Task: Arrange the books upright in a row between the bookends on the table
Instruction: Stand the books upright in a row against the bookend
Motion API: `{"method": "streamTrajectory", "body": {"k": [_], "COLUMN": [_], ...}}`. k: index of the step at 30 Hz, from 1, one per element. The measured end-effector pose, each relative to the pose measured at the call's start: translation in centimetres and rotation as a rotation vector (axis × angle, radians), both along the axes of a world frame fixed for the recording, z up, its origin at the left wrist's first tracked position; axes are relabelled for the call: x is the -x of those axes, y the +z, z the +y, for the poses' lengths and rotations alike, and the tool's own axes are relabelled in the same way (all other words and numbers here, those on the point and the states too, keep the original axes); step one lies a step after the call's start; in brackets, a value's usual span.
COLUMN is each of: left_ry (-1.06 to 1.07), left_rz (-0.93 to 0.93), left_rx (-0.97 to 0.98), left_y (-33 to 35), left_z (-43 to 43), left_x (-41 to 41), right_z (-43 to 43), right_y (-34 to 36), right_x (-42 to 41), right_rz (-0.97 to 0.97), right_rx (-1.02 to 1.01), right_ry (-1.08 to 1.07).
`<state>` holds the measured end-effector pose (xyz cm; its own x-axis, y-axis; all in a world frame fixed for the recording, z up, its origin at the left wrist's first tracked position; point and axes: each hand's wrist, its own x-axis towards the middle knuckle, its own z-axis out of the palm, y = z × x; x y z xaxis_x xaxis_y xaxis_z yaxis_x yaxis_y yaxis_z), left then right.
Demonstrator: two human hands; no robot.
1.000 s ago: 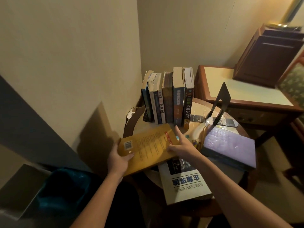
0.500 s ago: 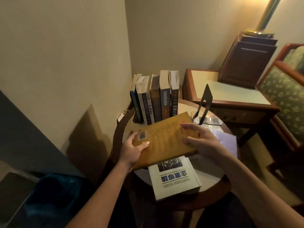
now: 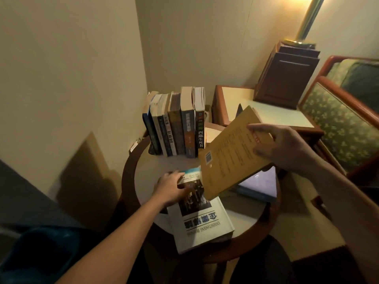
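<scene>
R hand fingers clamp yellow book at edge, L hand fingers flat on white book; paperback prob. light, flexy: grip near spine.

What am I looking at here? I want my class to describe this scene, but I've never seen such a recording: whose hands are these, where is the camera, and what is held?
There is no machine: a person works with bare hands. Every picture comes from one camera worn on the person's head, looking down. The right hand grips a yellow book, raised and tilted above the round table. The left hand rests on a white book lying flat. At the back stands a row of upright books. A purple book lies flat, partly hidden by the yellow one. A dark bookend just peeks out behind it.
</scene>
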<state>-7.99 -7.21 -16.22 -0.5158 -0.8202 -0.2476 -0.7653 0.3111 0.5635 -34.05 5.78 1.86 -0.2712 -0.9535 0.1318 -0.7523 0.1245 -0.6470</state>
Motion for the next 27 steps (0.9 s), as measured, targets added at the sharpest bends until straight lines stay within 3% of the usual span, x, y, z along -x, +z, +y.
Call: {"method": "streamTrajectory", "body": {"k": [3, 11, 19, 27], "left_ry": [-0.053, 0.027, 0.036, 0.050], "left_rz": [-0.117, -0.115, -0.129, -0.117], "left_rx": [0.118, 0.400, 0.434, 0.462], "left_y": [-1.3, -4.6, -4.8, -5.1], "left_z": [-0.3, 1.6, 1.7, 1.6], "left_x": [0.3, 0.8, 0.9, 1.0], "right_z": [-1.2, -8.2, -15.0, -16.3], "right_y": [0.9, 1.0, -3.6, -5.9], "right_x": [0.5, 0.1, -1.7, -2.5], "right_rz": [0.128, 0.369, 0.345, 0.114], "right_rx": [0.032, 0.130, 0.018, -0.018], "right_ry": [-0.031, -0.095, 0.021, 0.185]}}
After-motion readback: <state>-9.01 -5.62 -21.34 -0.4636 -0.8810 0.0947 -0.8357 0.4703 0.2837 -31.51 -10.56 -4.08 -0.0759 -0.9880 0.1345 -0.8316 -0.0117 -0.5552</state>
